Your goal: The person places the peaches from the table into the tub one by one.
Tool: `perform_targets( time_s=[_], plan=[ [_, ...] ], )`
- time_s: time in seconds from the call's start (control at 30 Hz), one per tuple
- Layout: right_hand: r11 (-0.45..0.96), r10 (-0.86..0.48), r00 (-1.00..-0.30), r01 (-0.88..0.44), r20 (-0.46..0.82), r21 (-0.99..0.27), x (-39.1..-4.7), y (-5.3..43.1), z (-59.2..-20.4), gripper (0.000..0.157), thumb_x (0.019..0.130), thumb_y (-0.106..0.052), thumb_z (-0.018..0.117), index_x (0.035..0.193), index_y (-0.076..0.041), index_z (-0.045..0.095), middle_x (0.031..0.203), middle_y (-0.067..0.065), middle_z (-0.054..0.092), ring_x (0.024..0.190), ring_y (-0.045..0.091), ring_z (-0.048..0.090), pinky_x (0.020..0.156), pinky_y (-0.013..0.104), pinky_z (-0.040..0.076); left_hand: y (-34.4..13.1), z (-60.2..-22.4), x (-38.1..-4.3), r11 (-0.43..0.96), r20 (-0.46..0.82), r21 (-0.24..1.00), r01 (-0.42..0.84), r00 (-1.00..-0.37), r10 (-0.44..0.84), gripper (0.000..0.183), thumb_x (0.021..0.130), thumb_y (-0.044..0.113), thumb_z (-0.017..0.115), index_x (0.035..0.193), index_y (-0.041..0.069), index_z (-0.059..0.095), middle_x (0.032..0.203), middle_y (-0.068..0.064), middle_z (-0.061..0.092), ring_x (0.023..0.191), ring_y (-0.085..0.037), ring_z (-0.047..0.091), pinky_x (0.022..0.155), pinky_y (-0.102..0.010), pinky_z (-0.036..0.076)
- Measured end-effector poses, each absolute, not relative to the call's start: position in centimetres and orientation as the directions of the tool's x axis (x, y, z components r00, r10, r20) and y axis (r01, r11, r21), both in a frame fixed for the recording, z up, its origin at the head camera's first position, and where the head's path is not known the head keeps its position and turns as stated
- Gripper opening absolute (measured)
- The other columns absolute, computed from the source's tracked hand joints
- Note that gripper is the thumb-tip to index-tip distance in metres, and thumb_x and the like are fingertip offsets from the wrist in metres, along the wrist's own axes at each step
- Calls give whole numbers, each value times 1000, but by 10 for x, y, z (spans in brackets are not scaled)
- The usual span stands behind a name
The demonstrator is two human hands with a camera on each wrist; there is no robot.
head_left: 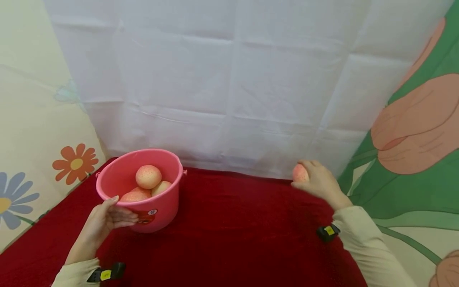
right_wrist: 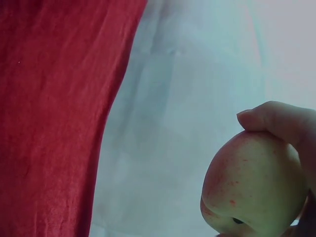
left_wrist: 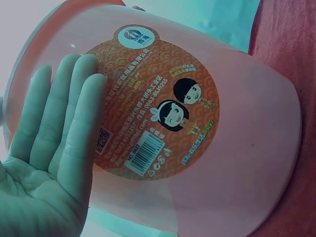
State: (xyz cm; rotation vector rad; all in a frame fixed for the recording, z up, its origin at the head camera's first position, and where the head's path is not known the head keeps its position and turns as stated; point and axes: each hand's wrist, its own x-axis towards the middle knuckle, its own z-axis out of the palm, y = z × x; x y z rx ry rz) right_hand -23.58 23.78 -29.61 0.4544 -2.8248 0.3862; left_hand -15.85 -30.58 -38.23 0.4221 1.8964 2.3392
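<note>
A pink bucket [head_left: 168, 207] stands at the left, with several peaches [head_left: 148, 177] inside it. My left hand [head_left: 107, 217] holds the bucket by its near rim, the thumb at the rim and the fingers along the outer wall. In the left wrist view, those fingers [left_wrist: 81, 133] lie beside a round printed label [left_wrist: 163, 108]. Far to the right, my right hand [head_left: 319, 181] grips a single peach [head_left: 300, 173], which is yellowish with a pink blush. The right wrist view shows that peach [right_wrist: 254, 185] held between thumb and fingers, with a dark spot low on it.
Dark red cloth [head_left: 233, 223] covers the table. A creased white sheet [head_left: 222, 79] hangs behind its back edge. Flower-patterned fabric [head_left: 412, 127] rises on the right, and another flowered panel [head_left: 28, 119] stands on the left.
</note>
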Motion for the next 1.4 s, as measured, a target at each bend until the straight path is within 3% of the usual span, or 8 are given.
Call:
perform_targets(
  time_s=[1.0,1.4],
  plan=[
    [888,-328,-877,-413,352,-200,-248,196,-281,70,69,-32,72,125,2,49,116,26,52,101,42,52,80,56,44,-307,-384,-156,-196,113,978,66,-965,238,56,101,24,22,82,12,73,80,-6,70,74,-20,68,67,-34,55],
    [888,-346,-880,-419,324,-190,-248,178,-270,71,69,-34,72,128,-1,47,123,24,49,108,41,48,82,57,44,-304,-380,-156,-159,92,985,59,-975,205,55,101,27,24,81,14,73,78,-5,70,74,-21,68,68,-34,55]
  ],
)
